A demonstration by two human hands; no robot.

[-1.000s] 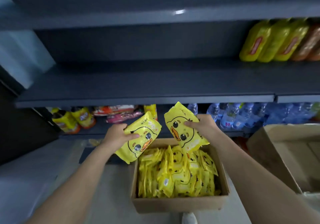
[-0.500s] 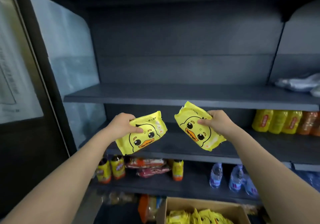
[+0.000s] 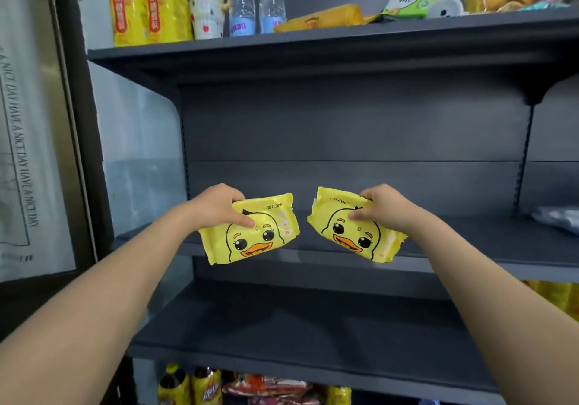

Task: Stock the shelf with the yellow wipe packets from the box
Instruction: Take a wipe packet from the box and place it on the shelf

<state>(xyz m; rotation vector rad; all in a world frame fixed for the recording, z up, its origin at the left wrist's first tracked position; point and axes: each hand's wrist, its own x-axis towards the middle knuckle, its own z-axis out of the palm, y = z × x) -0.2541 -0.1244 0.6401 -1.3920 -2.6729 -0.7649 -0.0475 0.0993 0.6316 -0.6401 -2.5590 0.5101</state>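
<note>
Holding a packet apiece, the person stands square to the racking with both arms out. The left hand (image 3: 219, 208) grips a flat yellow plastic wipe packet (image 3: 250, 235) by its top edge, thumb on the printed duck face and fingers curled behind. The right hand (image 3: 380, 207) pinches a second yellow wipe packet (image 3: 347, 232) the same way. Each packet's long axis runs side to side, duck facing the person, with the inner ends a little higher than the outer ones. The two are near each other but apart.

The dark grey metal shelf (image 3: 470, 241) meant for them lies just beyond the hands and slightly below them, its bare board stretching off past the right hand. Neither hand looks nearer to it than the other. From where I stand I can't tell whether the packets are already over the front lip or just short of it. I'd judge that a short push forward and down would land both flat.

Half a second ago both hands were in front of the lower grey shelf (image 3: 313, 326), which now sits beneath the forearms, so the packets have come up one level. They were also more steeply tilted then. The cardboard box showed below the hands at that point and is out of sight now, while clear plastic water bottles (image 3: 257, 3) have appeared on the board high above the hands.
</note>
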